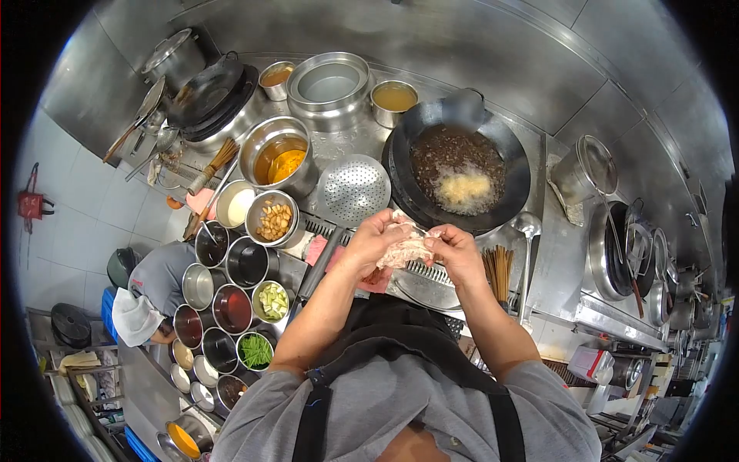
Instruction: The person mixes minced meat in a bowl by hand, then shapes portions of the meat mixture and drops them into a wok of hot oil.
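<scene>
A pale, battered-looking piece of food [406, 248] is held between both hands in front of the wok. My left hand [372, 240] has its fingers closed round the left side of the piece. My right hand [456, 252] pinches its right edge between thumb and fingers. Just beyond the hands, the black wok [512, 158] holds dark bubbling oil. In that oil a golden piece [463, 187] is frying amid foam. To the left of the wok lies a round perforated strainer [353, 190].
Metal pots and bowls, including one of fried pieces [274, 221], stand at the left. A ladle [527, 225] and bamboo brush [499, 269] lie right of my right hand. A co-worker [160, 281] bends at the far left. More woks [608, 250] stand at the right.
</scene>
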A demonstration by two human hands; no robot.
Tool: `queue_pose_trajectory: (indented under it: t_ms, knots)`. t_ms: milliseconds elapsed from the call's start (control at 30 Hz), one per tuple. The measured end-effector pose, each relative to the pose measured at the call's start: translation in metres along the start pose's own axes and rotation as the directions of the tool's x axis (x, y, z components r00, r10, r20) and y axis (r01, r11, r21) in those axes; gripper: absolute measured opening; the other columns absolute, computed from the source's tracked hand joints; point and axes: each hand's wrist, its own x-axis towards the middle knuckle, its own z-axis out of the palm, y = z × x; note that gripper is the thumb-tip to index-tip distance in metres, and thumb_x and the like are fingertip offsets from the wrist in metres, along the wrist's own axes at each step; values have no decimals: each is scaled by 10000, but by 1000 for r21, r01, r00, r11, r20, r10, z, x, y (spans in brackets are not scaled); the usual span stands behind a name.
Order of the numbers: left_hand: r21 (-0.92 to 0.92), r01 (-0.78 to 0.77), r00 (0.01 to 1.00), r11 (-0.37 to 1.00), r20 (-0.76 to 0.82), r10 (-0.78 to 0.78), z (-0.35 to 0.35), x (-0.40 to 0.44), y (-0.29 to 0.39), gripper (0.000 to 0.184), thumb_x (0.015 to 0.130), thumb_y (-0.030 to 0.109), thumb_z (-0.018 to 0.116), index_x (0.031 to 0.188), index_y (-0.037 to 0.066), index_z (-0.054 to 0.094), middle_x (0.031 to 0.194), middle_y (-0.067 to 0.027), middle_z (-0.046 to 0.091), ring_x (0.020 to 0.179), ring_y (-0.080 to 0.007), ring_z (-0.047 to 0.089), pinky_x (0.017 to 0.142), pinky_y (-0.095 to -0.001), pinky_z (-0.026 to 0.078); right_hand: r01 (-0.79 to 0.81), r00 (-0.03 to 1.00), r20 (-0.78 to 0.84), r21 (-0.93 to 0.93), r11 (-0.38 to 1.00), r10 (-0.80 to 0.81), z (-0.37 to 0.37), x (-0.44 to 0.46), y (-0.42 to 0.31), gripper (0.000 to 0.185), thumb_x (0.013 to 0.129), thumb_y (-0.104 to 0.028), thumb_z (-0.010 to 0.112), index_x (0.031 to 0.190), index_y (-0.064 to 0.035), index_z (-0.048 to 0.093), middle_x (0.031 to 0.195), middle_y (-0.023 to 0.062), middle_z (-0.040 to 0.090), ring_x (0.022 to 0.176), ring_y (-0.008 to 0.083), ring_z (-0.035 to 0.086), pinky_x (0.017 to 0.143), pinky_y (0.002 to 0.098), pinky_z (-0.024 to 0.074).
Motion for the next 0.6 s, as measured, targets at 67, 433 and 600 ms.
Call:
queue_pose_trajectory:
  t_ms: [67, 433, 600]
  knots:
    - [-89, -45, 998, 995, -51, 40, -4, 3, -3, 124, 882, 49, 612, 987, 13, 558, 881, -56, 622, 756, -117, 626, 634, -260, 525, -2, 1000, 1, 42, 999, 2, -2, 0, -1, 134, 828, -34, 662, 931, 26, 602, 788, 92, 630, 608, 159, 607, 529, 263, 505]
    - [-49, -92, 995, 995, 19, 93, 0, 14, -6, 121, 878, 41, 614, 979, 24, 550, 902, -44, 604, 825, -105, 610, 706, -246, 507, 54, 996, 93, -410, 910, -17, -5, -5, -7, 295, 777, -75, 718, 1020, 27, 585, 755, 41, 630, 613, 88, 572, 560, 239, 474]
    - [-6, -5, 994, 1000, 111, 6, 4, 14, 0, 237, 848, 52, 653, 1061, 19, 555, 928, -48, 610, 880, -105, 602, 761, -244, 499, 34, 997, -56, -148, 988, -43, -3, -6, -23, 126, 808, -18, 644, 919, 32, 611, 740, 74, 644, 578, 116, 603, 502, 233, 477]
